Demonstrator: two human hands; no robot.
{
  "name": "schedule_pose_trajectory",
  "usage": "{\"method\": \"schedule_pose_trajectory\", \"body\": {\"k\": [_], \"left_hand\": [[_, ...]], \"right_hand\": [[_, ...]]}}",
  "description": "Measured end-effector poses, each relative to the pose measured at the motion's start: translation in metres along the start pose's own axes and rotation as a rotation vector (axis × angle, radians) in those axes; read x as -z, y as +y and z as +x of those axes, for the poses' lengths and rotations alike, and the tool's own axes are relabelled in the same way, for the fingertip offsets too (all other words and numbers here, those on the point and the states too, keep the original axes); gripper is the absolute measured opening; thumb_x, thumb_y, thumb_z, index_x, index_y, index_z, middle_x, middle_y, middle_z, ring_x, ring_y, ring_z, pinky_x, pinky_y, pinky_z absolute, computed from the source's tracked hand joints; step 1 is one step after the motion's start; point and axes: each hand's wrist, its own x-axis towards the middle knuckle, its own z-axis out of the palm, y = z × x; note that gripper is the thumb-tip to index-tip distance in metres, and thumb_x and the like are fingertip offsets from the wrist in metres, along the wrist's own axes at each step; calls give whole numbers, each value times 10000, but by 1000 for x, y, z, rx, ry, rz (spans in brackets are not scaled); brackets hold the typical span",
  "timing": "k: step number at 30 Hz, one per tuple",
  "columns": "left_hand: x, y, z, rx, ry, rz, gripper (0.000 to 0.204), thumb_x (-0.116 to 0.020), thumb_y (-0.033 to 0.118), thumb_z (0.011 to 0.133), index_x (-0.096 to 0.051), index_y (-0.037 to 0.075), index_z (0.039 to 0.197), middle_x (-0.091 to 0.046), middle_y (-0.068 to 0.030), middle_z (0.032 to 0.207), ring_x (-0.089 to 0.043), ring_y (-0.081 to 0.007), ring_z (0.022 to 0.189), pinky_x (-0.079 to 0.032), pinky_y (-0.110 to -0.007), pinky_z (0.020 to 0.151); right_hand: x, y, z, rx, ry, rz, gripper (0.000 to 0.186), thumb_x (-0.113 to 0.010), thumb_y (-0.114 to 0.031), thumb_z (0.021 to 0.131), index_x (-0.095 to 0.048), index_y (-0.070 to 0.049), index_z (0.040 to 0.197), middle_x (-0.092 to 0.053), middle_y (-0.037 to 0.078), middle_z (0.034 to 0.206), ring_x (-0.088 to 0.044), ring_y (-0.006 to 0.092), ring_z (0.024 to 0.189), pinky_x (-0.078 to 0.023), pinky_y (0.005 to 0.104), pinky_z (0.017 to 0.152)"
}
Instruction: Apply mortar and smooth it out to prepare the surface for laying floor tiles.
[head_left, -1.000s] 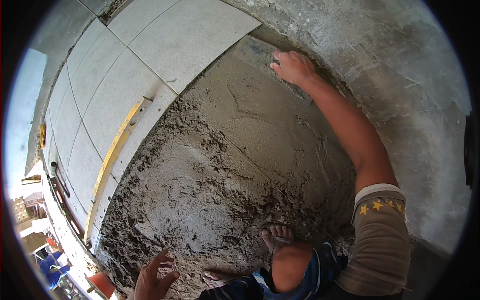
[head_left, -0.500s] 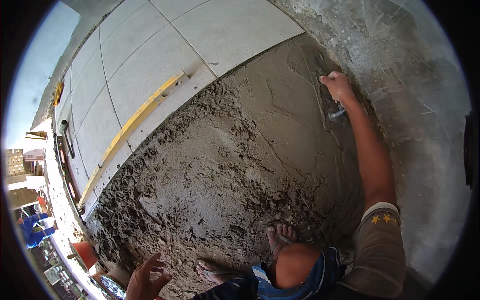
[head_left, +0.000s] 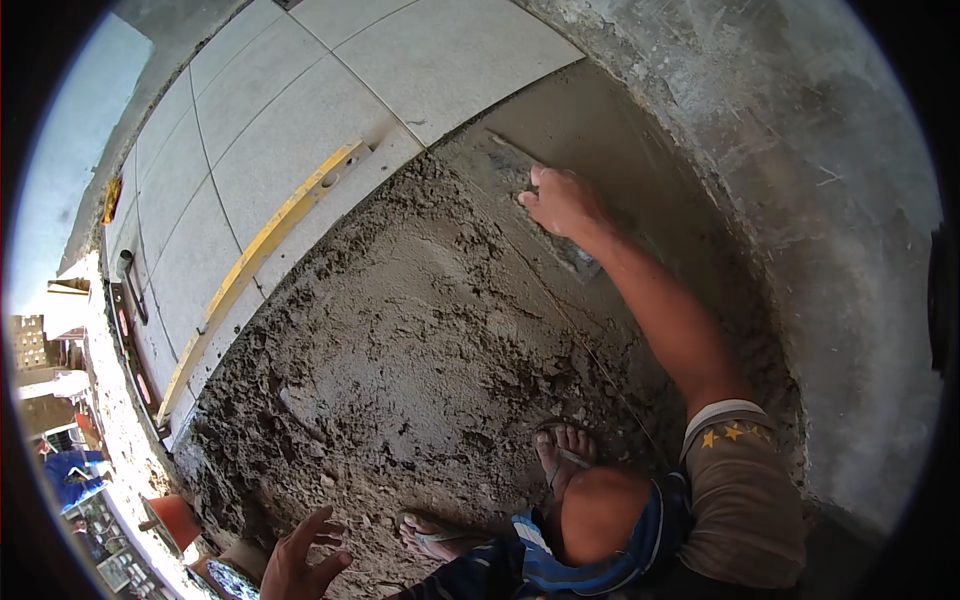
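Observation:
My right hand (head_left: 563,203) is closed on the handle of a flat, long-bladed trowel (head_left: 514,158). The mortar-smeared blade lies against a smooth strip of wet mortar (head_left: 655,190), near the corner of the tiles; my hand and forearm cover part of it. Low at the left, my left hand (head_left: 300,562) hovers over the ground with its fingers apart and nothing in it. Between my hands spreads rough, lumpy mortar (head_left: 390,330). A thin straight line runs across the mortar from near the trowel towards my feet.
Pale floor tiles (head_left: 270,130) border the mortar, with a yellow straight bar (head_left: 265,250) lying along their edge. A grey concrete wall (head_left: 850,250) rises at the right. An orange bucket (head_left: 176,522) stands at the lower left; beyond it is a person in blue (head_left: 75,478).
My right hand has swept the trowel leftward from beside the wall to near the tile corner. The mortar by the wall looks smoother. My left hand stays about where it was.

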Motion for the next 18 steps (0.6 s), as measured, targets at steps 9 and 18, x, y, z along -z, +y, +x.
{"method": "schedule_pose_trajectory", "body": {"k": [9,18], "left_hand": [[-11,-16,-39,120,-55,-180,626,-677,210,990,-450,89,1561,-675,-128,1278,-666,-205,1060,-567,-321,828],[-15,-23,-44,87,-12,-330,614,-674,152,996,-447,76,1561,-636,-93,1300,-600,-162,1103,-521,-299,889]], "right_hand": [[9,87,-96,-302,53,65,401,-660,-359,966,-634,-34,1201,-702,260,1125,-657,460,1094,-529,540,909],[41,201,-231,-639,296,-26,372,-678,-378,952,-666,-34,1093,-711,257,1037,-669,453,1033,-529,529,872]]}}
